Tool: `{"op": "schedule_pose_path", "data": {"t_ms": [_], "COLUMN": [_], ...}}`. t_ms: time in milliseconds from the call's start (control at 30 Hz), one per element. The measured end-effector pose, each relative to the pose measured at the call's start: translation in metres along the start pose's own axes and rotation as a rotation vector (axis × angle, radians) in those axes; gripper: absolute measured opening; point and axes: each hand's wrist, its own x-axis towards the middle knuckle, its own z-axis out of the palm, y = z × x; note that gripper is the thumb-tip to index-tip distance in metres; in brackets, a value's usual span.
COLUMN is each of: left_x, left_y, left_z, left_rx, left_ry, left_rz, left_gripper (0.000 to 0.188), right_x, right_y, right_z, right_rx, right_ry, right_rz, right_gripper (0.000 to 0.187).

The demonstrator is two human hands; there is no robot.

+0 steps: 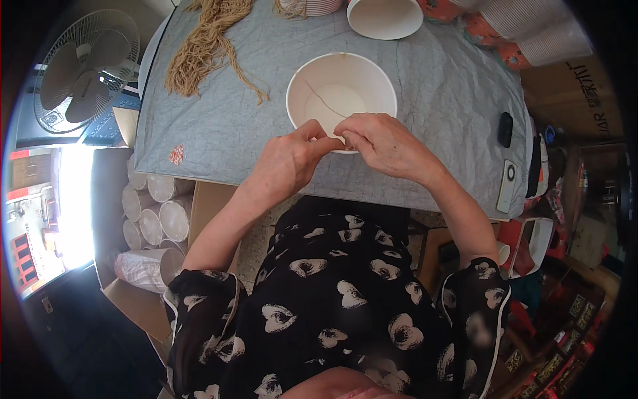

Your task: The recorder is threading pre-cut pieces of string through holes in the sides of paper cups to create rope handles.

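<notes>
A white round paper bucket (364,86) stands on the covered table with its mouth toward me. A thin tan string (321,100) runs across its inside, from the far wall to my fingers at the near rim. My left hand (290,158) is closed in a pinch at that rim, thumb and forefinger on the string's end. Touching it from the other side, my right hand (392,145) is closed with its fingertips pinched on the string too. The exact spot where string and rim meet is mostly hidden by my fingers.
A bundle of tan strings (203,56) lies at the far left of the grey-covered table (438,100). Another white bucket (385,18) and stacked red-and-white buckets (515,23) are at the back. A phone (507,186) and black object (506,130) lie right. A fan (86,86) stands left, above boxed buckets (163,216).
</notes>
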Motion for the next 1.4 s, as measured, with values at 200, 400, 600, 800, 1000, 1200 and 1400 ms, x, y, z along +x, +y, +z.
{"op": "schedule_pose_path", "data": {"t_ms": [200, 400, 600, 800, 1000, 1200, 1400], "left_x": [0.006, 0.013, 0.015, 0.016, 0.016, 0.019, 0.018], "left_y": [-0.009, -0.003, 0.003, 0.005, 0.008, 0.007, 0.0], "left_z": [0.0, 0.003, 0.013, 0.016, 0.018, 0.013, 0.015], "left_rx": [-0.035, -0.06, -0.08, -0.01, -0.005, -0.042, -0.17], "left_ry": [0.041, 0.096, 0.107, 0.094, 0.11, 0.105, 0.087], "left_rz": [0.021, -0.001, 0.0, 0.016, 0.019, 0.039, 0.012], "left_gripper": [0.028, 0.023, 0.023, 0.03, 0.035, 0.025, 0.027], "right_x": [-0.004, -0.05, -0.035, -0.034, -0.036, -0.034, -0.033], "right_y": [-0.01, 0.013, 0.015, 0.025, 0.026, 0.02, 0.025], "right_z": [0.008, 0.051, 0.096, 0.105, 0.103, 0.1, 0.099], "right_rx": [-0.022, 0.623, 1.425, 1.55, 1.604, 1.633, 1.663], "right_ry": [0.446, 0.476, 0.456, 0.504, 0.513, 0.569, 0.526], "right_rz": [-0.223, 0.271, 0.356, 0.362, 0.38, 0.376, 0.395], "right_gripper": [0.018, 0.021, 0.029, 0.023, 0.023, 0.024, 0.026]}}
